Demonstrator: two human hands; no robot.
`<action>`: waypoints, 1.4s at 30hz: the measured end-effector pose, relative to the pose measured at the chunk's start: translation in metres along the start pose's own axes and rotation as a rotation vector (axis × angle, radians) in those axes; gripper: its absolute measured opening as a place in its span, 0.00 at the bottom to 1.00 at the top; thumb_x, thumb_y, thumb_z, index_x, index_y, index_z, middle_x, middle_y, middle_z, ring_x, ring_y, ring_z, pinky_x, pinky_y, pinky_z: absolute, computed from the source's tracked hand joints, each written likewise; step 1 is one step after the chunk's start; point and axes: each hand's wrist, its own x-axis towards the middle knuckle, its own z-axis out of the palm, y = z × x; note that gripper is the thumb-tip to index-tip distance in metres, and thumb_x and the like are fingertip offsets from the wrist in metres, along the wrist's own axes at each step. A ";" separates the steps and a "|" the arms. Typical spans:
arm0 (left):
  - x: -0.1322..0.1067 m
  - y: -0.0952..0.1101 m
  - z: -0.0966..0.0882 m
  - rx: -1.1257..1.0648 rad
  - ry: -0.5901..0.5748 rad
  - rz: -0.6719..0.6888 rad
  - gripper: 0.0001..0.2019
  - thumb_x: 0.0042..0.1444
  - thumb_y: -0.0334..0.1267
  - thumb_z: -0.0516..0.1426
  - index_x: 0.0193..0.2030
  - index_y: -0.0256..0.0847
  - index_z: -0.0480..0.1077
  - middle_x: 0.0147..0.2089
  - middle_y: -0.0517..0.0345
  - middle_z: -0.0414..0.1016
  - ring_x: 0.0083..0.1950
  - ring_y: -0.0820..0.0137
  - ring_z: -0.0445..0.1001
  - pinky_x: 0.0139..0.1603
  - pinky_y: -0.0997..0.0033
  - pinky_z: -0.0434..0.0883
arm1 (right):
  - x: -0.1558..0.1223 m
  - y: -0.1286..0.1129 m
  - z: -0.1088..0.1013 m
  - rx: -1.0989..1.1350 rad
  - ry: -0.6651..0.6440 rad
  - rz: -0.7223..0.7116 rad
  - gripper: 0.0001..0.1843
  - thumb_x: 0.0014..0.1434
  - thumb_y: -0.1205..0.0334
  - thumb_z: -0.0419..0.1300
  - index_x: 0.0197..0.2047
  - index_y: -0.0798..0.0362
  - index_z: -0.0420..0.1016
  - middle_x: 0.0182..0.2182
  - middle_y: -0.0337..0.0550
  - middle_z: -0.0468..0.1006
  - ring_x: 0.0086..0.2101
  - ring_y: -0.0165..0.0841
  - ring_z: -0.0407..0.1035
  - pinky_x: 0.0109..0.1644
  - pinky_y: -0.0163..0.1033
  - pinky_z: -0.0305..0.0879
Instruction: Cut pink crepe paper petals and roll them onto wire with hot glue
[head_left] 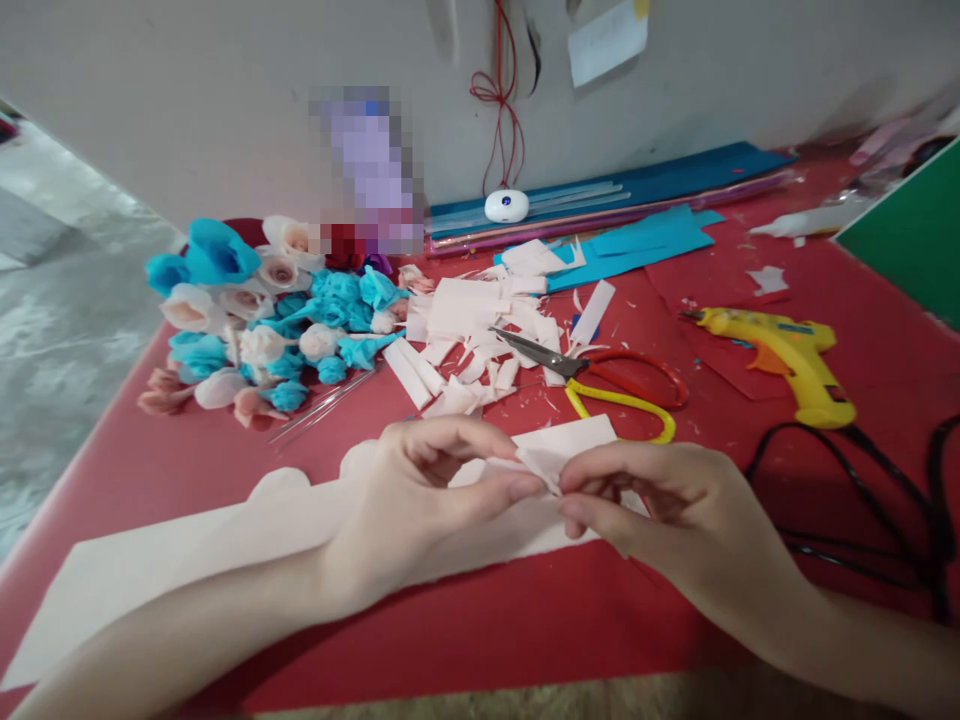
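Between both hands is a small pale pink paper piece (536, 463), pinched near its middle. My left hand (431, 480) grips it with thumb and forefinger. From the other side, my right hand (660, 490) pinches its gathered end, with fingertips almost touching those of the left. Beneath the hands lies a long pale strip of paper (142, 550), partly covered by my left forearm. Rounded cut petals (279, 484) rest along its upper edge. Just beyond the hands, scissors (574, 365) with one red and one yellow handle lie with blades apart among paper scraps (469, 310).
Blue, white and pink paper flowers (259, 310) are heaped at the left. A yellow glue gun (795, 360) lies at the right, its black cord (847, 470) looping beside my right forearm. Blue paper (637, 245) and a white oval device (507, 206) are near the wall.
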 end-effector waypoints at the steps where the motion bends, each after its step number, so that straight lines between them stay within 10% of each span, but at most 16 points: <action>1: 0.000 0.000 0.000 0.003 0.000 0.004 0.04 0.42 0.31 0.64 0.26 0.40 0.74 0.28 0.59 0.78 0.31 0.70 0.75 0.35 0.73 0.72 | 0.000 0.000 0.000 0.002 -0.006 0.008 0.04 0.49 0.70 0.61 0.28 0.51 0.75 0.18 0.30 0.73 0.17 0.19 0.61 0.20 0.23 0.56; 42: 0.004 0.000 -0.001 0.004 -0.056 0.089 0.07 0.46 0.26 0.62 0.28 0.43 0.75 0.28 0.64 0.76 0.34 0.75 0.72 0.40 0.76 0.69 | -0.005 0.007 0.001 -0.024 0.010 -0.096 0.11 0.51 0.70 0.59 0.38 0.47 0.71 0.27 0.34 0.76 0.26 0.24 0.68 0.26 0.26 0.63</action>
